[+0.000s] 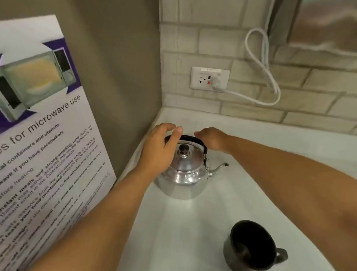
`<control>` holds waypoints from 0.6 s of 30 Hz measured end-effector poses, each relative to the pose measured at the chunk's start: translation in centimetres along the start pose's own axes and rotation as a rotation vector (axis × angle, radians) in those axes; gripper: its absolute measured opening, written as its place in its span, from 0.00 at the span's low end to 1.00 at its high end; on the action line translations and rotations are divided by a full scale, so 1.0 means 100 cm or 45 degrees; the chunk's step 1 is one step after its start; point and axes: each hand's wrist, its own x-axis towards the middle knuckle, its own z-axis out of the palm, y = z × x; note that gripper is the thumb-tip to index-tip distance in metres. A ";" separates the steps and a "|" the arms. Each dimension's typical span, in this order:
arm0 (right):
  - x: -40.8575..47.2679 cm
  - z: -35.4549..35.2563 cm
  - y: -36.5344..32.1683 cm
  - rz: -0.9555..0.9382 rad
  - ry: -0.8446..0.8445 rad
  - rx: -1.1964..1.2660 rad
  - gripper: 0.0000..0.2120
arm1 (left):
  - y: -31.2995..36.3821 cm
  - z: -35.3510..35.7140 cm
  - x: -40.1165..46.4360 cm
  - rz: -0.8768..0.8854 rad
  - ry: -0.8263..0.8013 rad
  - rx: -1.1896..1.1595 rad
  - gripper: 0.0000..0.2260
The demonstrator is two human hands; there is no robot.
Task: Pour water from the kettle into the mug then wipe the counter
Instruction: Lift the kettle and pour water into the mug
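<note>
A shiny metal kettle [184, 174] with a black handle and lid knob stands on the white counter [186, 233] near the corner, its spout pointing right. My left hand [161, 149] hovers over the kettle's left side, fingers curled and apart, just above the handle's left end. My right hand [213, 138] reaches in over the handle's right end, fingers bent down behind it; no firm grip shows. A dark mug [249, 247] sits upright at the front right, handle pointing right, apart from both hands.
A microwave-use poster [33, 133] covers the left wall beside the counter. A wall socket [209, 79] with a white plug and looped cable [262, 78] sits on the tiled backsplash. A metal appliance [334, 23] hangs at the upper right.
</note>
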 end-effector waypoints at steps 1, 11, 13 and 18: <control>0.003 0.002 0.000 0.023 -0.010 0.041 0.21 | -0.004 0.001 0.003 -0.017 -0.002 0.018 0.18; 0.009 -0.001 -0.003 -0.089 0.161 0.376 0.07 | -0.023 0.014 0.039 -0.303 -0.060 0.069 0.20; 0.003 -0.003 -0.006 -0.127 0.210 0.490 0.05 | -0.018 0.017 0.045 -0.421 -0.035 -0.008 0.21; -0.013 0.004 -0.013 -0.215 0.322 0.593 0.07 | -0.004 0.017 0.049 -0.623 0.080 -0.185 0.22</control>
